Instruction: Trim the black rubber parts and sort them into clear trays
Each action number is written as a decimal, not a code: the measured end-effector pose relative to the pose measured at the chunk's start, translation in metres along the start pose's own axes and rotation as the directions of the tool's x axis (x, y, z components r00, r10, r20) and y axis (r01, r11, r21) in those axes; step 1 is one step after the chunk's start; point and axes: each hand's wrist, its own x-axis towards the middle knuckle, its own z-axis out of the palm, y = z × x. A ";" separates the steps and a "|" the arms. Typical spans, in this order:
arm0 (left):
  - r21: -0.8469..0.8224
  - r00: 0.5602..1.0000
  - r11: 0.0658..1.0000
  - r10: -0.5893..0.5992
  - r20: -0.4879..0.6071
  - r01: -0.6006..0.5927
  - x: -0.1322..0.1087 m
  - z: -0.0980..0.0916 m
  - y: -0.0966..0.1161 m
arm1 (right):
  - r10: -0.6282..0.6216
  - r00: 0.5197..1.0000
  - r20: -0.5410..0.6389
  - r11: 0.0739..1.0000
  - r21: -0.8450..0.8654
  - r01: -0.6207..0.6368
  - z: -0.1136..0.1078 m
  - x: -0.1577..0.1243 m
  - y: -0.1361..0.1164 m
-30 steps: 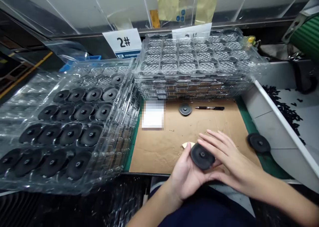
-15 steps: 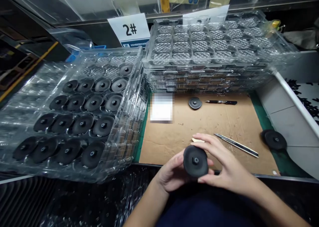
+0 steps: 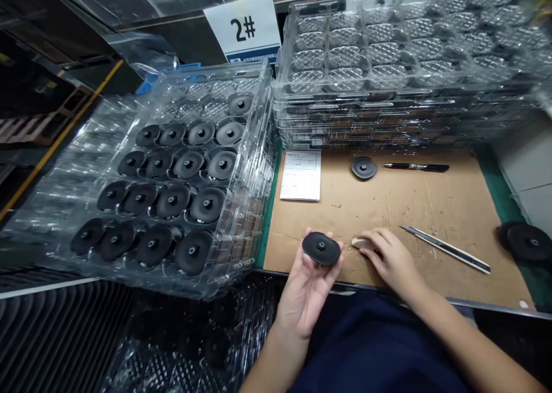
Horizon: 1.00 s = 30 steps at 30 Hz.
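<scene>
In my left hand (image 3: 308, 292) I hold a black disc with a short central stem (image 3: 321, 248), its stem side facing up. The fingers grip it from below and around its edge. To the right, low over the cardboard, my right hand (image 3: 388, 258) has its fingertips closed on a small cream-coloured block (image 3: 361, 243); its material I cannot make out. A utility knife (image 3: 446, 248) lies right of that hand. Farther back on the cardboard rest another black disc (image 3: 364, 168) and a black pen (image 3: 416, 167).
A stack of clear plastic trays (image 3: 254, 220) on the left carries rows of black discs. More clear trays (image 3: 388, 103) are stacked at the back, beside a "2#" sign (image 3: 244, 28). A paper form (image 3: 301, 176) lies on the cardboard (image 3: 336, 206). Black discs (image 3: 528, 242) sit at the right.
My right hand has let go of the black disc, moved right and down to the cream-coloured block. The left hand alone keeps the disc, now tilted flatter. The view has shifted.
</scene>
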 end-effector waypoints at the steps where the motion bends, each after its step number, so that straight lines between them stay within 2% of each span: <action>1: -0.007 1.000 1.000 0.009 -0.001 -0.009 0.000 0.001 0.000 | -0.033 0.999 0.022 0.999 0.022 0.032 0.002 -0.002 -0.003; 4: 0.006 1.000 1.000 0.020 0.013 -0.021 0.000 0.006 0.001 | -0.081 0.995 0.055 0.994 0.072 0.077 -0.008 -0.002 -0.012; 7: 0.082 0.999 0.996 0.028 0.036 -0.031 0.000 0.013 -0.001 | -0.054 0.998 0.023 0.993 0.108 0.051 -0.035 0.007 -0.031; 9: 0.143 0.998 0.988 0.046 0.050 -0.052 0.001 0.018 -0.005 | -0.051 0.998 -0.034 0.985 0.161 0.056 -0.055 0.012 -0.053; 11: 0.217 0.997 0.975 0.043 0.056 -0.055 0.002 0.023 -0.009 | -0.128 0.985 -0.119 0.959 0.236 0.153 -0.068 0.014 -0.079; 13: 0.301 0.998 0.952 0.032 0.059 -0.049 0.003 0.027 -0.012 | -0.244 0.950 -0.193 0.926 0.244 0.288 -0.073 0.012 -0.101; 15: 0.358 0.997 0.932 0.037 0.070 -0.060 0.003 0.030 -0.014 | -0.316 0.936 -0.154 0.904 0.250 0.347 -0.073 0.009 -0.114; 17: 0.379 0.994 0.921 0.067 0.082 -0.093 0.002 0.032 -0.017 | -0.348 0.934 -0.076 0.897 0.264 0.356 -0.074 0.010 -0.118; 18: 0.383 0.994 0.918 0.076 0.084 -0.103 0.002 0.033 -0.019 | -0.361 0.930 -0.074 0.894 0.258 0.367 -0.075 0.012 -0.118; 22: 0.404 0.995 0.911 0.049 0.085 -0.079 0.000 0.040 -0.024 | -0.396 0.879 -0.265 0.884 0.149 0.444 -0.080 0.012 -0.112; 24: 0.398 0.995 0.916 0.024 0.097 -0.061 0.000 0.043 -0.022 | -0.433 0.876 -0.215 0.865 0.176 0.470 -0.085 0.002 -0.105; 25: 0.390 0.994 0.920 0.007 0.105 -0.048 -0.001 0.044 -0.022 | -0.431 0.886 -0.168 0.867 0.194 0.459 -0.087 -0.004 -0.100; 27: 0.381 0.993 0.925 -0.023 0.112 -0.021 -0.001 0.045 -0.022 | -0.348 0.930 -0.122 0.916 0.165 0.364 -0.094 -0.016 -0.092; 29: 0.385 0.994 0.923 -0.050 0.101 0.008 -0.001 0.049 -0.026 | -0.233 0.958 -0.169 0.969 0.043 0.243 -0.101 -0.019 -0.088; 30: 0.394 0.994 0.919 -0.065 0.086 0.026 0.000 0.052 -0.028 | -0.230 0.949 -0.215 0.973 -0.019 0.232 -0.105 -0.016 -0.087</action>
